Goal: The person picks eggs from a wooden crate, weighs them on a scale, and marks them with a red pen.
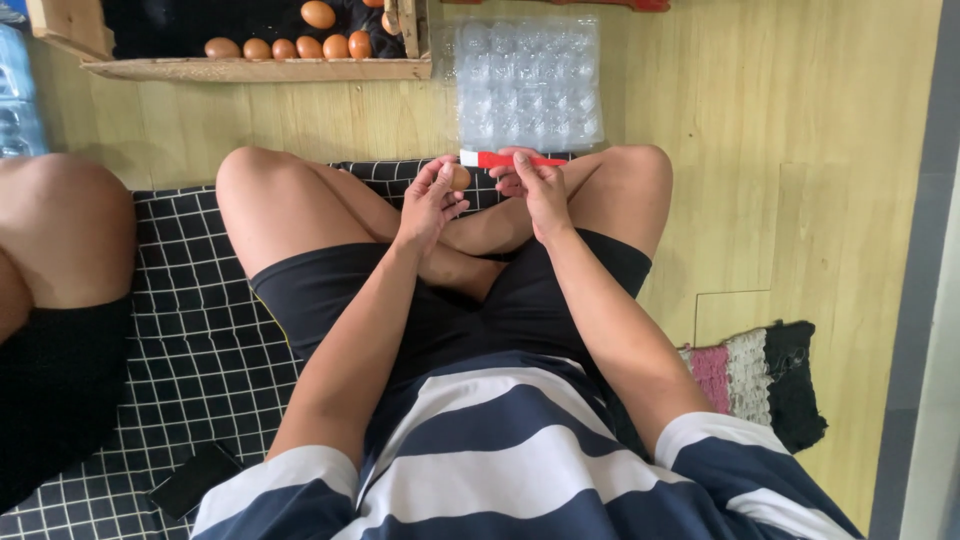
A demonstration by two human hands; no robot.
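1. Left hand (428, 200): fingers curled, pinching a brown egg (460, 177) at the fingertips, above the crossed legs.
2. Right hand (537, 185): fingers closed on a red-and-white marker (505, 159).
3. Marker's long axis runs left-right; its white end sits just above the egg, nearly touching.

The egg (460, 177) was brown, and the marker (510, 159) beside it was red with a white end. The mat (190, 340) under the person was black with a white grid. The shirt (500, 450) had navy and white stripes; the shorts (330, 290) were black. Beyond the mat, the tray (528, 85) was clear, the crate (250, 68) pale wood holding brown eggs (290, 47), the floor (800, 150) light wood.
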